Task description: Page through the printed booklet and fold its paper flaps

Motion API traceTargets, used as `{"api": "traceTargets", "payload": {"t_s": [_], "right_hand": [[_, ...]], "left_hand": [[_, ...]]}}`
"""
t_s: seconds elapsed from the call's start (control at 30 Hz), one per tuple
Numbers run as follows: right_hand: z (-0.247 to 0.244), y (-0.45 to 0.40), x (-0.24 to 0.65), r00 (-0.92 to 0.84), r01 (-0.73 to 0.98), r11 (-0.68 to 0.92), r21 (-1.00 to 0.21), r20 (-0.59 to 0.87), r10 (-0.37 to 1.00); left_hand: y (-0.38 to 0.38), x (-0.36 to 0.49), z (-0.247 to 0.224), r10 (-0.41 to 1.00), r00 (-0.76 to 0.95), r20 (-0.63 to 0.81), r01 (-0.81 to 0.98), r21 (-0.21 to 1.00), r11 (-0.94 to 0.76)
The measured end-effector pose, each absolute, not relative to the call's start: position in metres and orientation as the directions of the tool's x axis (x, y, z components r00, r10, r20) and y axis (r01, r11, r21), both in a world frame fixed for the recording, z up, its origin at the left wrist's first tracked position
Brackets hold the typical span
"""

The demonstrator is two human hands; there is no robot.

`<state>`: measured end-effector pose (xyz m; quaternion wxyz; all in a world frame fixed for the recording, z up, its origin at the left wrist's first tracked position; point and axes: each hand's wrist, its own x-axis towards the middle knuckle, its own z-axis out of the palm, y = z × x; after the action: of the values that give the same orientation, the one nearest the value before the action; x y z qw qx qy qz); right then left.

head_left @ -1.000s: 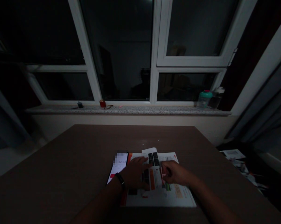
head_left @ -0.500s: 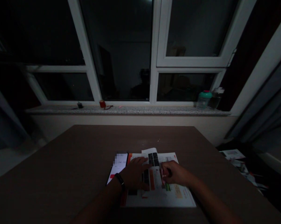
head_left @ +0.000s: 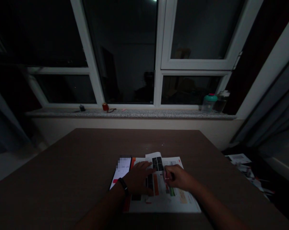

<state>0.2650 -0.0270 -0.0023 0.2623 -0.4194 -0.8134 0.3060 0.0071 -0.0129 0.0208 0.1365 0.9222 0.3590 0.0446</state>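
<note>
Left grip [head_left: 139, 178] splayed atop paper [head_left: 174, 206] — right grip [head_left: 179, 176], over it, clenching a pinkish object [head_left: 167, 175].

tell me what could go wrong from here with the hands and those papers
The right hand grips a small reddish object, too dark to identify, close to the left hand; a slip might catch those fingers. The narrower printed sheet appears to lie on the larger page, and could slide if the left hand eased off. The phone lies beside the wristband, so a sideways shift might nudge it.
</note>
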Motion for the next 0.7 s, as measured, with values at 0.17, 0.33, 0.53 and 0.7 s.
{"api": "traceTargets", "payload": {"t_s": [0.17,0.33,0.53,0.7], "right_hand": [[-0.007,-0.025,0.263,-0.464,0.538,0.466,-0.702,0.215,0.859],[-0.012,-0.015,0.261,-0.333,0.595,0.446,-0.669,0.300,0.894],[-0.010,-0.019,0.268,-0.447,0.517,0.450,-0.728,0.218,0.868],[-0.012,-0.024,0.273,-0.539,0.438,0.430,-0.789,0.153,0.828]], "left_hand": [[-0.013,0.007,0.022,0.674,0.738,-0.015,0.648,0.294,-0.703],[-0.015,0.008,0.026,0.676,0.736,-0.036,0.652,0.303,-0.695],[-0.014,0.008,0.025,0.675,0.736,-0.048,0.654,0.305,-0.692],[-0.014,0.008,0.023,0.676,0.736,-0.041,0.656,0.294,-0.696]]}}
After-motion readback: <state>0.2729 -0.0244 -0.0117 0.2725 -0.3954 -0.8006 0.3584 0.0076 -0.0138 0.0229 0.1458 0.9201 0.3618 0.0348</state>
